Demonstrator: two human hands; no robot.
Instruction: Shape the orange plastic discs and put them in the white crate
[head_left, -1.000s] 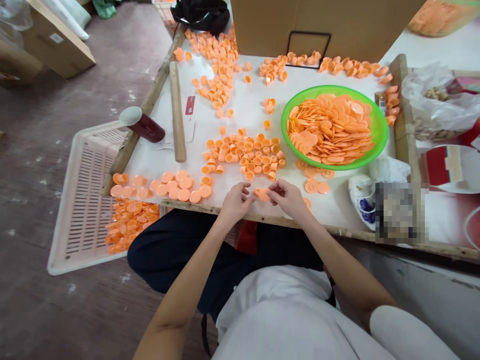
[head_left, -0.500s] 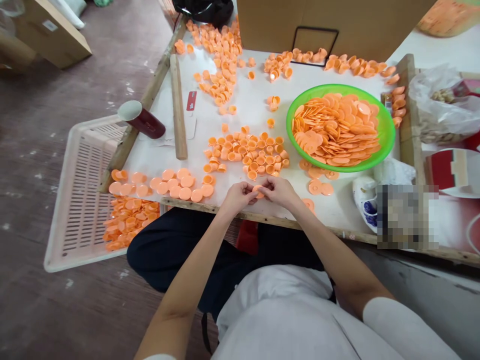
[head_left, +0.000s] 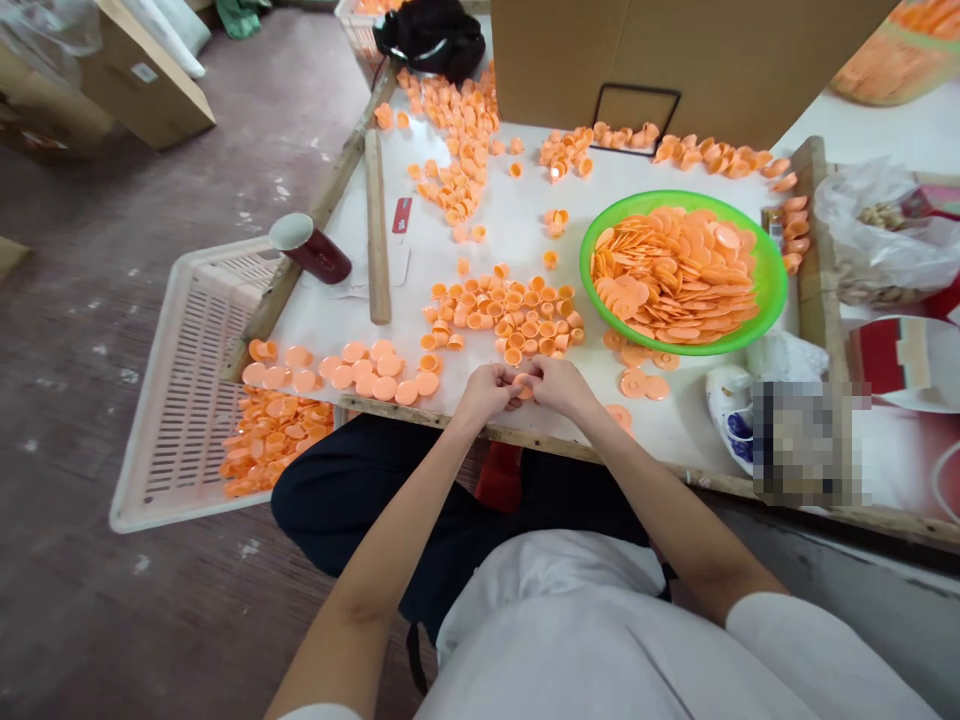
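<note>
My left hand (head_left: pixel 489 393) and my right hand (head_left: pixel 556 386) meet at the front edge of the table. Between their fingertips they pinch one orange plastic disc (head_left: pixel 523 387), its face partly covered by the fingers. Just beyond them lies a cluster of small orange cups (head_left: pixel 517 310). To the left, a group of flat orange discs (head_left: pixel 386 365) rests along the table edge. A green bowl (head_left: pixel 684 350) heaped with orange discs stands to the right, with a few loose discs (head_left: pixel 634 382) between it and my right hand.
A wooden strip (head_left: pixel 377 230) and a dark red mug (head_left: pixel 311 248) lie at the left. Below that side is a white plastic crate (head_left: pixel 176 380) with orange pieces. A cardboard box (head_left: pixel 675 60) stands at the back; a wooden rail (head_left: pixel 819 250) borders the right.
The whole view has shifted slightly, so the table sits a little lower and further right. Both hands keep the disc pinched at the same place by the table edge.
</note>
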